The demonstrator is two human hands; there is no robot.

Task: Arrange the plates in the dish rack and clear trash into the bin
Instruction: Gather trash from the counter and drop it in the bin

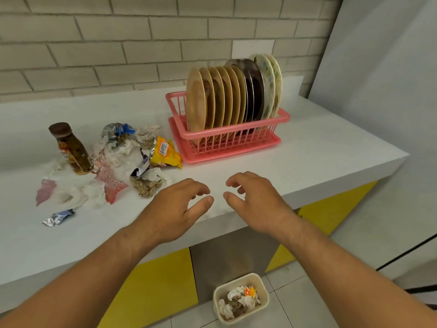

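While plates (214, 98) fill the dish rack (224, 144), left hand (176, 209) and right hand (256, 204) hover; fingers (199, 188) loosely curled, empty.

Two arms fill the lower part of the frame, the left forearm (94, 268) reaching in from the lower left corner and the right forearm (343, 263) from the lower right. Both are bare along all that shows, from the frame edge up to the wrists. Fine hair lies along each forearm and shows most clearly at the edge of the left wrist. The left hand (179, 209) and the right hand (257, 204), near the middle of the frame, are bare too. Faint tendon ridges and veins cross the back of each hand. The left thumbnail (209, 200) and the right thumbnail (226, 195) are short and plain.
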